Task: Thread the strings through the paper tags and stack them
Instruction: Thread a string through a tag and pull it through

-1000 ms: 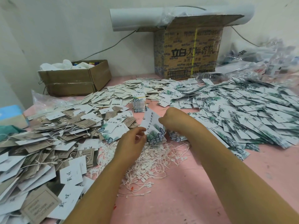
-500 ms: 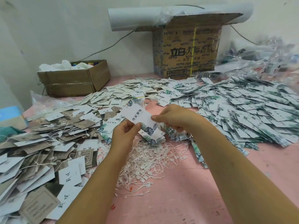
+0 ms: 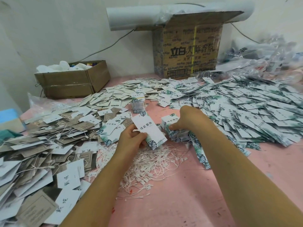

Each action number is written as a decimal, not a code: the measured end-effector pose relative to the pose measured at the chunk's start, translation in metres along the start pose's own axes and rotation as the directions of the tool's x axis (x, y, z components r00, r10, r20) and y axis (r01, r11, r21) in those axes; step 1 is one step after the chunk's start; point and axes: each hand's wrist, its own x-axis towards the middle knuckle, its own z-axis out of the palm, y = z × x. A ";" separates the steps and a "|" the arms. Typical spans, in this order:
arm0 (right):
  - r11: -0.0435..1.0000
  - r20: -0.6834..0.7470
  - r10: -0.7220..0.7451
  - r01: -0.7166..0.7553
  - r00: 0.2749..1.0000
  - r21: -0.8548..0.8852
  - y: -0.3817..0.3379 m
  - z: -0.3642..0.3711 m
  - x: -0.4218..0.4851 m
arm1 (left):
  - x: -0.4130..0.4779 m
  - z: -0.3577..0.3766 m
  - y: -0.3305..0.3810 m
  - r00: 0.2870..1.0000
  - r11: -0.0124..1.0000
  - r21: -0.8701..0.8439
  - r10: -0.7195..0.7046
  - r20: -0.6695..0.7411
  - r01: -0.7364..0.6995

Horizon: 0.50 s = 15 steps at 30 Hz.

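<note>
My left hand (image 3: 131,141) grips a white paper tag (image 3: 147,128) with green leaf print and dark characters, held tilted above the pile of white strings (image 3: 152,163). My right hand (image 3: 190,118) reaches forward and pinches a small stack of leaf-print tags (image 3: 173,128) lying on the pink table (image 3: 180,202). A bound bundle of tags (image 3: 138,105) stands behind the hands. No string shows in the held tag.
A big heap of leaf-print tags (image 3: 249,112) spreads at the right. Brown and white tags with strings (image 3: 41,145) pile up at the left. A low cardboard box (image 3: 72,81) and a tall printed carton (image 3: 188,51) stand at the back wall.
My left hand has lifted one tag clear and holds it alone. My right hand let go of it and moved right, down onto the small stack.
</note>
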 end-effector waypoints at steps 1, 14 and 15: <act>1.000 -0.004 -0.001 0.001 1.000 -0.007 -0.002 0.000 -0.001 | 0.001 -0.001 0.000 1.000 1.000 -0.015 0.001 -0.003 -0.001; 0.993 -0.018 -0.022 0.020 1.000 -0.115 -0.018 0.002 -0.011 | 0.002 -0.004 -0.001 0.994 0.988 -0.117 -0.105 -0.044 0.099; 0.991 -0.006 -0.034 0.033 0.999 -0.127 -0.020 0.002 -0.012 | 0.002 -0.005 -0.001 0.992 0.986 -0.124 -0.119 -0.045 0.113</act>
